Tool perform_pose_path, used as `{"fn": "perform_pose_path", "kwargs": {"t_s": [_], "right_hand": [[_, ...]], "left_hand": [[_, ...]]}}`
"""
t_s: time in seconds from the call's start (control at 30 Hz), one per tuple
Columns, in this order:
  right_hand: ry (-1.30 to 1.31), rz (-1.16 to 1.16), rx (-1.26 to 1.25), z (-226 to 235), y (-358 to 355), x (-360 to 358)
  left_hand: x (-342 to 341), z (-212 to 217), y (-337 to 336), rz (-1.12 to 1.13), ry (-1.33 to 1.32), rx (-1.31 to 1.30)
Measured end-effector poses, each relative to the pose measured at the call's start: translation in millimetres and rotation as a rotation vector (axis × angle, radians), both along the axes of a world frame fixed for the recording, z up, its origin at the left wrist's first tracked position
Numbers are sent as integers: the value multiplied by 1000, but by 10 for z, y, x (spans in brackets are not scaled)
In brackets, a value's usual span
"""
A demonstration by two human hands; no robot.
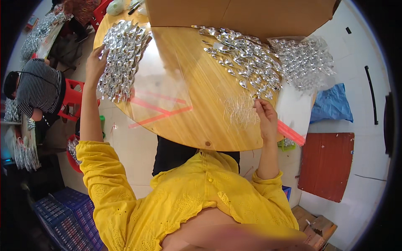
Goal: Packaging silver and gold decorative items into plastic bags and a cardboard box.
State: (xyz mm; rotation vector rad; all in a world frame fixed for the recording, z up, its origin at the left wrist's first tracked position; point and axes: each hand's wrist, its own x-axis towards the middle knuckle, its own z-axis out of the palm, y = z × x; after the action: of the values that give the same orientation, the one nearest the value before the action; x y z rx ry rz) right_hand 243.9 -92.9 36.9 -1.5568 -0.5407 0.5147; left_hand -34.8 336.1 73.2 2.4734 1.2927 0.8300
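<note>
My left hand [97, 62] is at the left side of a thick layer of shiny silver twisted ornaments [123, 58]. Its thumb and fingers close on the edge of that layer. Under the layer, a clear plastic sheet or bag with pink-red stripes [161, 90] lies on the table. Over on the right, my right hand [266, 116] has its thumb and forefinger pinched together beside a loose tangle of thin clear threads [239, 111]. What sits between those fingertips is too small to name. Just beyond it spreads a pile of loose silver ornaments [247, 58].
A large cardboard box [243, 14] stands along the far side of the round wooden table [197, 121]. A clear bag of silver ornaments [305, 62] lies at the right edge, near a blue plastic bag [333, 104]. To the left, another person [39, 88] sits on a red chair.
</note>
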Motion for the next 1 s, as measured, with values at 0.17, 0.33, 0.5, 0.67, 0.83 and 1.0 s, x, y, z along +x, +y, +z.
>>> {"fn": "perform_pose_path", "kwargs": {"t_s": [0.17, 0.33, 0.5, 0.67, 0.83, 1.0], "right_hand": [[-309, 95, -258, -151, 318, -46], [-860, 152, -317, -257, 761, -144], [-1013, 155, -511, -278, 858, -181], [-839, 181, -389, -290, 817, -9], [-66, 154, 218, 607, 524, 98], [-7, 153, 540, 1184, 65, 153]], "left_hand": [[17, -4, -130, -75, 104, 146], [-31, -32, -177, -6, 16, -165], [-2, 63, -335, -62, -30, -65], [202, 293, -744, -216, -83, 41], [442, 344, -1237, -423, -58, -115], [774, 83, -1575, -669, -17, -184]]}}
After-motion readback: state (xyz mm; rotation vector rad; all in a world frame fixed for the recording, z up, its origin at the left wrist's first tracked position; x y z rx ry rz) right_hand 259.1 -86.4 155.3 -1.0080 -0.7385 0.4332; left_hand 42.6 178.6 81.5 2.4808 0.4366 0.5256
